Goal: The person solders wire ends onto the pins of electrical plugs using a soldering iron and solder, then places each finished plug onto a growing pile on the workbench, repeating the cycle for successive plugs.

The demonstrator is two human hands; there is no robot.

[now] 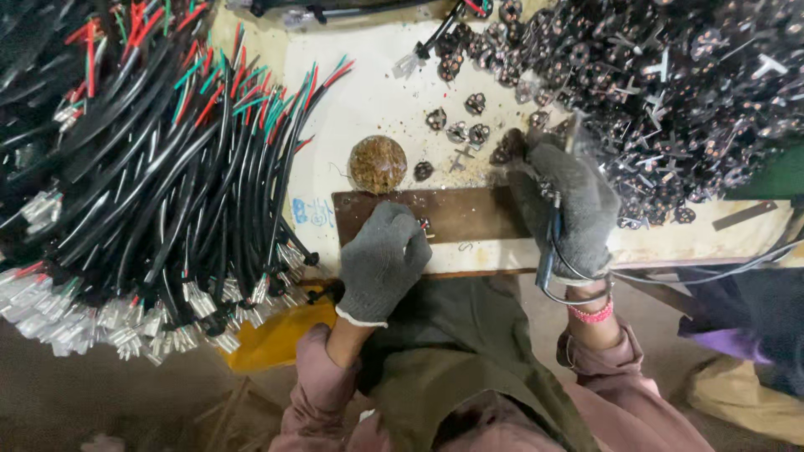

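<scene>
My left hand [381, 264], in a grey knit glove, rests closed on the near edge of a brown wooden board [469, 213], pinching what looks like thin wire ends at the fingertips. My right hand [565, 205], also grey-gloved, grips a blue-handled soldering iron [546, 255] with its cord looping below the wrist. Its fingertips touch small dark round metal parts [507, 151] beyond the board. A round brown lump [378, 164] sits on the white table top [368, 100] just past the board.
A thick bundle of black cables [159, 184] with red, green and white wires and clear connectors hangs at the left. A big heap of small dark metal parts [670, 92] fills the upper right. A yellow object [276, 339] lies below the table edge.
</scene>
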